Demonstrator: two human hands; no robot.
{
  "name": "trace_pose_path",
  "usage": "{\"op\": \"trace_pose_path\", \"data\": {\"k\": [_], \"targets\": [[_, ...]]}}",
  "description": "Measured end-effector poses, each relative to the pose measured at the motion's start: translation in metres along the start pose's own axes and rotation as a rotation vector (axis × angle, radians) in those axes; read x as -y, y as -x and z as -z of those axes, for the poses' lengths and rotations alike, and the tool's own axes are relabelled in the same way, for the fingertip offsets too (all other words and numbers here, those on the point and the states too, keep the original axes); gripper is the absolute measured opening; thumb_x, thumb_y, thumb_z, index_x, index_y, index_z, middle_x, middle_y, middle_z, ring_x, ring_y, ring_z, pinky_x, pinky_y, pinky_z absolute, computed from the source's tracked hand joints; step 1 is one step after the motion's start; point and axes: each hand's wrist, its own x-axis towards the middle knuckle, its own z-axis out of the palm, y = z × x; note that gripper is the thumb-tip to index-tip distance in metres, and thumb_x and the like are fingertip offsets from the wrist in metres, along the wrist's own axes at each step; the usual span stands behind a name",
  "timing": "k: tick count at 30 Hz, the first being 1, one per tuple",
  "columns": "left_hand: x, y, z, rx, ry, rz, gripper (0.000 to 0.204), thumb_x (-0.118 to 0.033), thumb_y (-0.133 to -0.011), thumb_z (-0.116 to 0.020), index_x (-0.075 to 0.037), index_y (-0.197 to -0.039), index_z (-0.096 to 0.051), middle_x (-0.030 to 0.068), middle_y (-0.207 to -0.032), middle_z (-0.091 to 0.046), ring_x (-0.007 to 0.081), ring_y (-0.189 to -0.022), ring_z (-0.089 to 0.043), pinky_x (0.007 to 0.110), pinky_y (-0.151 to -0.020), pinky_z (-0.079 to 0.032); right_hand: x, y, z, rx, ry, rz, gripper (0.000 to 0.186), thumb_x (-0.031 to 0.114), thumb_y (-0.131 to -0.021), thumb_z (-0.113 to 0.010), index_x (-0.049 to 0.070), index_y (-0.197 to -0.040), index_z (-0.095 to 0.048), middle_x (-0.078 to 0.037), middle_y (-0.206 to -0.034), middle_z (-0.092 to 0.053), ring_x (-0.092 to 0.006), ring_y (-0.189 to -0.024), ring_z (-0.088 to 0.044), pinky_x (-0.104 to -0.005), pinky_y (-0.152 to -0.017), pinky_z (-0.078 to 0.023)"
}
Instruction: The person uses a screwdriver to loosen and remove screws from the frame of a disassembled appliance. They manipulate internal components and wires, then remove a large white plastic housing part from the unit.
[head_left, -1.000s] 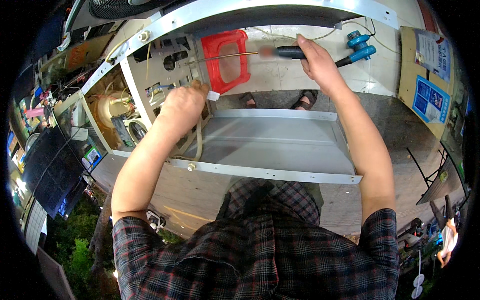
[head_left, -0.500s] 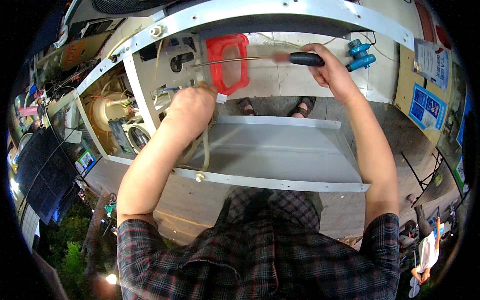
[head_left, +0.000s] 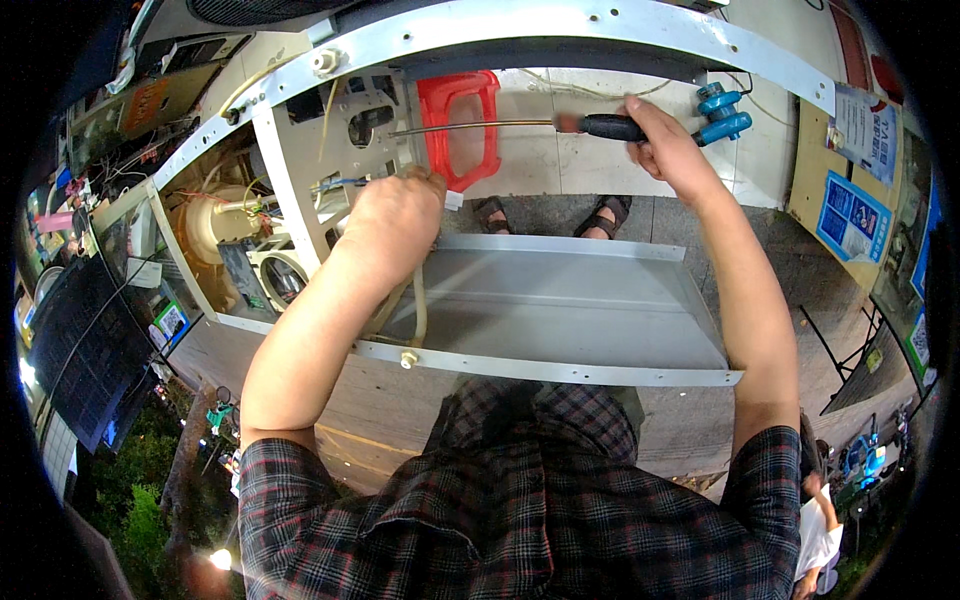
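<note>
My right hand [head_left: 664, 150] is closed around the black handle of a long screwdriver [head_left: 612, 127], which has a reddish collar. Its thin shaft runs level to the left, and the tip lies over the pale inner panel [head_left: 385, 155] of an opened metal cabinet [head_left: 560, 362]; I cannot tell whether it touches a screw. My left hand [head_left: 395, 215] is closed low against that panel, beside a loose blue wire end [head_left: 350, 182]. A small white piece [head_left: 453, 200] shows past its fingers; what they grip is hidden.
Beyond the cabinet's far rail, a red plastic stool [head_left: 489, 130] and a teal cordless power tool [head_left: 722, 115] rest on pale tiles. Inside the cabinet's left part are a cream drum-shaped part [head_left: 205, 240], a fan [head_left: 280, 278] and hoses [head_left: 420, 310]. Cardboard [head_left: 835, 200] stands at the right.
Both hands have shifted slightly right in the picture, along with the cabinet. The screwdriver stays level with its tip over the panel. A passer-by at the lower right has moved.
</note>
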Motion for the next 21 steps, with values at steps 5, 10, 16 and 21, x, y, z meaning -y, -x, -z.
{"op": "trace_pose_path", "data": {"k": [5, 10, 16, 21], "targets": [[-0.001, -0.001, 0.002, -0.011, -0.019, -0.023, 0.017, -0.007, -0.090, -0.055, -0.004, -0.105, -0.062, 0.0144, -0.097, -0.069, 0.0272, -0.085, -0.073, 0.037, -0.069, -0.060, -0.017, -0.009, 0.005, -0.025, 0.182, 0.257, 0.039, 0.045, -0.103, -0.053, 0.008, -0.112, -0.063, 0.001, -0.070, -0.050, -0.0077, -0.060, -0.040, -0.0237, -0.057, -0.035], [-0.001, 0.000, 0.007, 0.024, -0.015, -0.022, 0.018, -0.007, -0.090, -0.055, -0.004, -0.106, -0.062, 0.0143, -0.097, -0.069, 0.0273, -0.084, -0.073, 0.037, -0.069, -0.060, 0.003, -0.012, 0.010, -0.010, 0.293, 0.178, 0.038, 0.043, -0.101, -0.056, 0.007, -0.111, -0.065, -0.001, -0.074, -0.052, -0.0113, -0.065, -0.043, -0.0268, -0.064, -0.041], [0.000, -0.003, 0.007, 0.051, 0.025, -0.023, 0.019, -0.005, -0.090, -0.055, -0.002, -0.107, -0.061, 0.0158, -0.101, -0.069, 0.0289, -0.086, -0.073, 0.038, -0.071, -0.060, -0.017, -0.011, 0.003, -0.127, 0.421, 0.544, 0.040, 0.043, -0.101, -0.057, 0.005, -0.112, -0.064, -0.005, -0.078, -0.057, -0.0136, -0.071, -0.054, -0.0267, -0.069, -0.046], [-0.001, -0.003, 0.008, 0.061, -0.006, -0.024, 0.020, -0.004, -0.089, -0.056, -0.002, -0.108, -0.061, 0.0158, -0.101, -0.069, 0.0292, -0.086, -0.073, 0.038, -0.071, -0.060, -0.001, -0.015, 0.018, 0.102, 0.131, -0.126, 0.039, 0.037, -0.100, -0.060, 0.006, -0.124, -0.061, -0.008, -0.106, -0.068, -0.0220, -0.097, -0.064, -0.0316, -0.085, -0.051]]}}
